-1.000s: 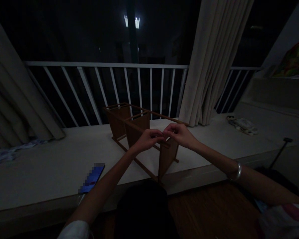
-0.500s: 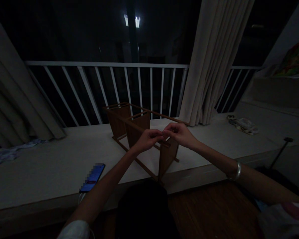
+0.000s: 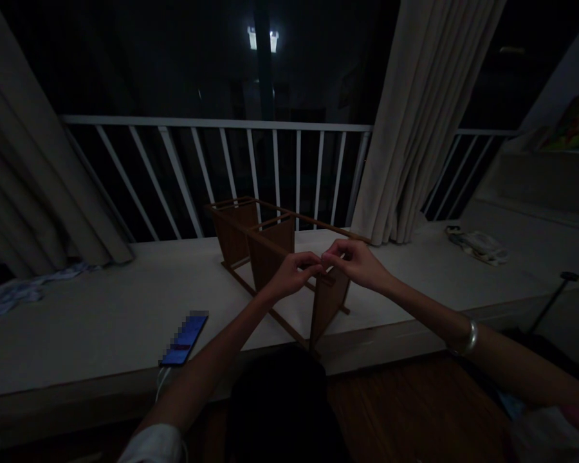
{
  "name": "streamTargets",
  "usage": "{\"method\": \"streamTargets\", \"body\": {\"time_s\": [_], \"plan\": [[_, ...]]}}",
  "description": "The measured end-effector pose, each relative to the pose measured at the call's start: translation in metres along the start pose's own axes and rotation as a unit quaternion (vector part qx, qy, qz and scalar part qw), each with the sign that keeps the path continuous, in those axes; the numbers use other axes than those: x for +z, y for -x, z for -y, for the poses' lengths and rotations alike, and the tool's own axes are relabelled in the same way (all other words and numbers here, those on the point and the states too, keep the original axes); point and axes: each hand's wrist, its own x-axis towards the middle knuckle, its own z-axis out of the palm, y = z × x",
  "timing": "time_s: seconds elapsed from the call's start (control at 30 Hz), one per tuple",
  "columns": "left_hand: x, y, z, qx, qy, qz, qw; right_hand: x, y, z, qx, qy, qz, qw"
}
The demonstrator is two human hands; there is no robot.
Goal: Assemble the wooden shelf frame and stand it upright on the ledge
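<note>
A brown wooden rack [image 3: 270,257] lies on its side on a pale window ledge [image 3: 188,270], its near end reaching the ledge's front edge. Three upright panels joined by long rails divide it into two open bays, and the pale surface of the ledge shows through them.

Over the upper corner of the near panel, the person's left hand [image 3: 294,273] and right hand [image 3: 359,263] meet at the fingertips. In each, the grip is drawn in, thumb toward fingers; it cannot be told whether something small is pinched there, or whether the fingers touch the wood. A silvery bracelet [image 3: 473,337] circles the right forearm.

Left of the rack, beside the left forearm, a phone [image 3: 186,339] lies on the ledge with its screen lit blue, and a white cable [image 3: 160,382] hangs near its lower end. A checked cloth [image 3: 9,296] lies farther left, under the left curtain [image 3: 43,173]; a pale bundle [image 3: 482,247] rests well to the right.

Behind the rack runs a white railing [image 3: 222,123] before dark glass, with the right curtain [image 3: 415,128] hanging beside it. Below the ledge, the wooden floor [image 3: 395,411] shows.
</note>
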Motion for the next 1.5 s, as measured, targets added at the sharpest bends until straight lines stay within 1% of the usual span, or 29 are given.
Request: {"method": "streamTargets", "body": {"time_s": [0.1, 0.23, 0.3, 0.37, 0.43, 0.5, 0.67, 0.77, 0.9, 1.0, 1.1, 1.2, 1.27, 1.4, 1.5], "plan": [[0.002, 0.002, -0.001, 0.007, 0.010, -0.008, 1.000, 0.000, 0.004, 0.001, -0.022, 0.072, -0.024, 0.997], [0.003, 0.004, -0.004, 0.008, 0.000, -0.042, 0.999, 0.002, 0.008, 0.004, -0.049, 0.187, -0.056, 0.979], [0.003, 0.005, -0.005, 0.010, -0.008, -0.055, 0.998, 0.004, 0.008, 0.005, -0.055, 0.220, -0.070, 0.971], [0.003, 0.006, -0.005, 0.013, -0.020, -0.064, 0.998, 0.007, 0.007, 0.005, -0.057, 0.224, -0.079, 0.970], [0.002, 0.005, -0.004, 0.013, -0.034, -0.073, 0.997, 0.009, 0.006, 0.003, -0.057, 0.199, -0.081, 0.975], [0.001, 0.004, -0.003, 0.014, -0.041, -0.069, 0.997, 0.009, 0.006, 0.001, -0.058, 0.157, -0.075, 0.983], [-0.005, 0.000, -0.001, 0.033, -0.017, -0.024, 0.999, 0.006, 0.007, -0.004, -0.070, 0.067, -0.058, 0.994], [-0.006, -0.001, -0.002, 0.026, -0.001, -0.011, 1.000, 0.006, 0.008, -0.006, -0.063, 0.035, -0.055, 0.996], [-0.006, 0.001, -0.005, 0.012, 0.006, -0.020, 1.000, 0.010, 0.007, -0.010, -0.042, -0.012, -0.055, 0.998], [-0.004, 0.002, -0.007, 0.003, 0.000, -0.027, 1.000, 0.014, 0.007, -0.015, -0.008, -0.063, -0.067, 0.996], [-0.003, 0.003, -0.007, -0.007, -0.005, -0.047, 0.999, 0.019, 0.008, -0.018, 0.034, -0.111, -0.091, 0.989], [-0.001, 0.003, -0.004, -0.015, 0.000, -0.069, 0.997, 0.023, 0.009, -0.018, 0.061, -0.124, -0.097, 0.986], [0.000, 0.004, -0.002, -0.022, 0.002, -0.076, 0.997, 0.025, 0.010, -0.016, 0.047, -0.116, -0.101, 0.987], [0.002, 0.004, -0.001, -0.022, -0.006, -0.081, 0.996, 0.029, 0.011, -0.014, -0.007, -0.105, -0.129, 0.986], [0.001, 0.005, -0.004, 0.000, -0.021, -0.059, 0.998, 0.029, 0.010, -0.016, -0.022, -0.098, -0.137, 0.986]]}}
